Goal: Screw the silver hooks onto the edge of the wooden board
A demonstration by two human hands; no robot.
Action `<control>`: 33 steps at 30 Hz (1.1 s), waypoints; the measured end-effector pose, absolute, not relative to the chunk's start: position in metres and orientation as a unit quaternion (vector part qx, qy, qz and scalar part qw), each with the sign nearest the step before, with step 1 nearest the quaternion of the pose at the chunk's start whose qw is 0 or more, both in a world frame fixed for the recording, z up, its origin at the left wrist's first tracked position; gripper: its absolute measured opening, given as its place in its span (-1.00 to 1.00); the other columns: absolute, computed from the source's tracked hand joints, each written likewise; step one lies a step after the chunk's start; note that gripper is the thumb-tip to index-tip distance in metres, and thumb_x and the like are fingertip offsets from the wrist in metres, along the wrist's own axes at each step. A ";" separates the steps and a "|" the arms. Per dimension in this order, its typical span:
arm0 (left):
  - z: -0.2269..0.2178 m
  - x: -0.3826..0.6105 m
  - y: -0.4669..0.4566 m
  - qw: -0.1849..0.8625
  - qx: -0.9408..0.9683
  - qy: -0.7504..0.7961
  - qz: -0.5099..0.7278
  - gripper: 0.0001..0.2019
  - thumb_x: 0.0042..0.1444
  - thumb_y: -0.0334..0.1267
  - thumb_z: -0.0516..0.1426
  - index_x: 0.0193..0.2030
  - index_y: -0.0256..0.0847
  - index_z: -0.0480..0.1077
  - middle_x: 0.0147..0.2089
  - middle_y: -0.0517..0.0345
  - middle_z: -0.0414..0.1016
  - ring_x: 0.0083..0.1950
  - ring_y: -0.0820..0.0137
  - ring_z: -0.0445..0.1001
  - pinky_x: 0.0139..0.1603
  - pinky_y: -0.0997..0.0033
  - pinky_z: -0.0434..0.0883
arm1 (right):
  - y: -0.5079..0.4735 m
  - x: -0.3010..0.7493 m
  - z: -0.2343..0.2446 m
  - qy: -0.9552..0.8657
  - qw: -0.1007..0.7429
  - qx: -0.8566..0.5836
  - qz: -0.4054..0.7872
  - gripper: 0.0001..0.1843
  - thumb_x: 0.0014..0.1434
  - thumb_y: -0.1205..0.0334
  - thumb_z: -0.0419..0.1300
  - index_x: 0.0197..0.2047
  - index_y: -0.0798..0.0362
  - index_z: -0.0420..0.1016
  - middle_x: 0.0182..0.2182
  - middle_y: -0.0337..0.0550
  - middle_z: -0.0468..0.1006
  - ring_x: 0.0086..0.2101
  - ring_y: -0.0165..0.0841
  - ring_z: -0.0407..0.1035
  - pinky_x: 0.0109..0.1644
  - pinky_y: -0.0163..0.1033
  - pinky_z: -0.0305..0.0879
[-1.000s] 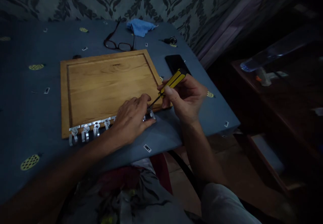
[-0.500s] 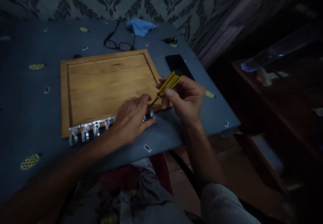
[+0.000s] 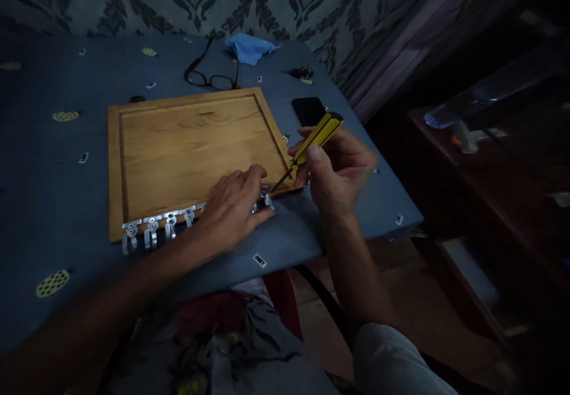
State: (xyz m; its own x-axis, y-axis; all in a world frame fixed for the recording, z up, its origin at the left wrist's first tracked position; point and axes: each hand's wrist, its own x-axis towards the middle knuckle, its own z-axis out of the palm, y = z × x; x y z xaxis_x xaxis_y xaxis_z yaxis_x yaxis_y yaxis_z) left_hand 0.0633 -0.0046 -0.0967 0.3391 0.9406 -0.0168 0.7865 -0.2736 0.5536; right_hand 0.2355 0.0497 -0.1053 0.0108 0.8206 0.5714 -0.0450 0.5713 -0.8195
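Note:
My right hand (image 3: 342,169) is closed round the yellow-and-black handle of a screwdriver (image 3: 318,139). Its thin shaft slants down to the left, the tip close to the right end of a metal hook rail (image 3: 171,220). The rail lies along the near edge of a wooden tray-like board (image 3: 191,151) with a raised frame, its several hooks hanging over that edge. My left hand (image 3: 234,208) grips the rail near its right end, fingers on top and thumb below by a hook. It hides the rail's middle part.
On the blue patterned tablecloth (image 3: 35,199) lie eyeglasses (image 3: 211,80), a blue cloth (image 3: 250,47), a black phone (image 3: 307,111) and a small dark object with a ring (image 3: 301,72). To the right, a clear bottle (image 3: 472,101) lies over a dark brown surface (image 3: 490,169).
My right hand has moved right and slightly up with the screwdriver, drawing its tip away from the rail's end hook. My left hand keeps its place on the rail.

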 end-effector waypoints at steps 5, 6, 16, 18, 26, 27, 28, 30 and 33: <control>-0.095 0.064 -0.005 0.238 0.781 0.557 0.155 -0.52 0.19 -0.28 0.37 0.14 -0.17 0.26 0.06 -0.03 0.59 0.13 0.04 0.55 0.16 0.01 0.47 | 0.051 0.235 -0.108 -0.632 0.623 -0.321 0.330 -0.67 0.21 -0.16 0.43 -0.18 -0.08 0.68 -0.29 -0.29 0.75 -0.69 -0.55 0.38 -0.72 -0.42 0.25; -0.095 0.064 -0.005 0.238 0.782 0.556 0.152 -0.53 0.19 -0.28 0.37 0.14 -0.18 0.26 0.07 -0.04 0.59 0.13 0.03 0.55 0.16 0.00 0.47 | 0.051 0.235 -0.108 -0.633 0.623 -0.318 0.331 -0.69 0.22 -0.14 0.44 -0.16 -0.09 0.68 -0.30 -0.30 0.75 -0.69 -0.55 0.40 -0.72 -0.42 0.26; -0.096 0.064 -0.004 0.236 0.783 0.556 0.148 -0.53 0.21 -0.26 0.36 0.15 -0.18 0.24 0.07 -0.03 0.59 0.15 0.04 0.55 0.18 0.01 0.46 | 0.047 0.233 -0.105 -0.627 0.613 -0.325 0.353 -0.65 0.20 -0.15 0.44 -0.15 -0.06 0.64 -0.35 -0.29 0.70 -0.66 -0.51 0.45 -0.67 -0.39 0.36; -0.096 0.064 -0.004 0.236 0.783 0.555 0.149 -0.52 0.21 -0.26 0.36 0.14 -0.18 0.24 0.07 -0.03 0.59 0.15 0.04 0.55 0.18 0.01 0.46 | 0.046 0.232 -0.105 -0.626 0.608 -0.330 0.360 -0.63 0.19 -0.17 0.45 -0.16 -0.07 0.63 -0.35 -0.28 0.70 -0.65 -0.50 0.45 -0.65 -0.37 0.39; -0.097 0.063 -0.005 0.236 0.785 0.549 0.161 -0.53 0.20 -0.26 0.37 0.12 -0.15 0.24 0.06 -0.01 0.60 0.14 0.06 0.56 0.16 0.03 0.46 | 0.044 0.231 -0.103 -0.622 0.605 -0.338 0.364 -0.65 0.15 -0.15 0.48 -0.24 -0.07 0.59 -0.41 -0.36 0.63 -0.65 -0.55 0.37 -0.63 -0.38 0.35; -0.097 0.063 -0.005 0.237 0.784 0.550 0.160 -0.53 0.20 -0.27 0.37 0.12 -0.16 0.24 0.07 -0.02 0.60 0.14 0.06 0.56 0.17 0.03 0.46 | 0.043 0.231 -0.103 -0.621 0.607 -0.338 0.362 -0.64 0.14 -0.14 0.49 -0.26 -0.07 0.56 -0.43 -0.38 0.62 -0.65 -0.55 0.38 -0.63 -0.39 0.33; -0.097 0.064 -0.005 0.238 0.783 0.553 0.157 -0.53 0.20 -0.27 0.37 0.12 -0.16 0.25 0.07 -0.02 0.60 0.15 0.05 0.56 0.17 0.02 0.46 | 0.043 0.230 -0.103 -0.619 0.609 -0.339 0.361 -0.63 0.12 -0.14 0.50 -0.28 -0.07 0.54 -0.43 -0.39 0.61 -0.64 -0.55 0.38 -0.63 -0.39 0.32; -0.096 0.064 -0.005 0.240 0.779 0.559 0.151 -0.54 0.19 -0.28 0.37 0.12 -0.16 0.25 0.08 -0.03 0.60 0.15 0.03 0.56 0.17 -0.01 0.47 | 0.043 0.230 -0.103 -0.617 0.614 -0.337 0.359 -0.59 0.09 -0.14 0.52 -0.31 -0.06 0.48 -0.44 -0.41 0.60 -0.65 -0.56 0.36 -0.64 -0.39 0.30; -0.097 0.064 -0.005 0.233 0.780 0.559 0.157 -0.53 0.18 -0.29 0.37 0.12 -0.14 0.26 0.06 -0.01 0.60 0.13 0.03 0.56 0.15 -0.02 0.48 | 0.042 0.229 -0.102 -0.613 0.614 -0.341 0.360 -0.55 0.08 -0.13 0.53 -0.33 -0.06 0.41 -0.47 -0.44 0.58 -0.67 -0.56 0.35 -0.65 -0.39 0.28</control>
State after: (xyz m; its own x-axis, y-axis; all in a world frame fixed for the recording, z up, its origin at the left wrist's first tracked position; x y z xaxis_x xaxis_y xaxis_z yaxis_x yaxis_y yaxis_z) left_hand 0.0643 -0.0052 -0.0974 0.3248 0.9456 -0.0157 0.7991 -0.2656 0.5394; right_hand 0.2293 0.0419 -0.1021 -0.0125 0.8616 0.5075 -0.0241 0.5071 -0.8615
